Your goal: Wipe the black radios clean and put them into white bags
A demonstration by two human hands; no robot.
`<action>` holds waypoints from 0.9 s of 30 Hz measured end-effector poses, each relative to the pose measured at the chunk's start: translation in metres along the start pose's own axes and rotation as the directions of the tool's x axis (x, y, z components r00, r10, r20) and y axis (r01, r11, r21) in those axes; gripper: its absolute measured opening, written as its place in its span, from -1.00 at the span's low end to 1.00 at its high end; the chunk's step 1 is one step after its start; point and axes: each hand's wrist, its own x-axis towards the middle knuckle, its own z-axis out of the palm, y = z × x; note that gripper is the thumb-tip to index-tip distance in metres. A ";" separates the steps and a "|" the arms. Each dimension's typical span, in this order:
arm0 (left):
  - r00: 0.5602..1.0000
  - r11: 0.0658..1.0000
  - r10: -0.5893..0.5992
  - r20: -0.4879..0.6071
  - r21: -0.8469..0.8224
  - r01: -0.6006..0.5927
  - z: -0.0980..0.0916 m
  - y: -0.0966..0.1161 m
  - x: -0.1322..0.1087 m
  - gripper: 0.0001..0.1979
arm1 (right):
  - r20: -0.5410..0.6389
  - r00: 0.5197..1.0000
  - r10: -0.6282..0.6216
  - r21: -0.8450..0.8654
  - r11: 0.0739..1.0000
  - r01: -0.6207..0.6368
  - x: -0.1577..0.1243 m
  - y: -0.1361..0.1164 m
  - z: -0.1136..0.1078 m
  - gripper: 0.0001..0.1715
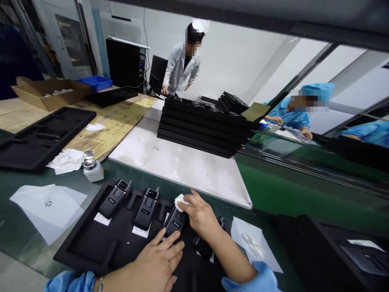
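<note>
In the head view, several black handheld radios lie face down in a black foam tray (91, 247). My right hand (200, 215) pinches a crumpled white wipe (180, 201) against the top of the third radio (175, 224). On that radio's lower end rest the fingertips of my left hand (159, 255), its fingers stretched out and apart. To the left lie two more radios, the first (114, 199) and the second (146, 209), with white labels showing beneath them. My right forearm partly hides another radio (203, 246).
A pump bottle (93, 171) stands behind the tray beside crumpled white cloth (67, 161). Stacked black trays (203, 127) sit on a white board (179, 166). White sheets (50, 209) lie left and right. One person (182, 65) stands behind; another in blue (291, 111) sits rightward.
</note>
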 end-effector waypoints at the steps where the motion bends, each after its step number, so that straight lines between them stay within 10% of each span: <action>1: 1.000 1.000 0.004 0.003 -0.003 -0.004 0.001 0.000 0.000 -0.39 | -0.010 1.000 0.000 0.000 1.000 0.000 -0.006 0.002 -0.002 -0.48; 9: 1.000 0.998 -0.013 -0.020 -0.062 0.012 -0.003 0.002 -0.001 -0.36 | -0.094 0.990 0.106 -0.007 0.994 -0.108 -0.075 0.007 -0.034 -0.53; 17: 0.999 0.999 -0.048 -0.005 -0.020 0.048 0.014 0.024 0.031 -0.08 | -0.354 0.753 0.555 0.110 0.824 -0.556 -0.152 -0.015 -0.053 -0.75; 27: 0.997 0.998 0.069 -0.030 -0.004 -0.069 0.015 0.040 0.051 -0.18 | -0.333 0.793 0.510 0.005 0.842 -0.540 -0.136 -0.011 -0.057 -0.69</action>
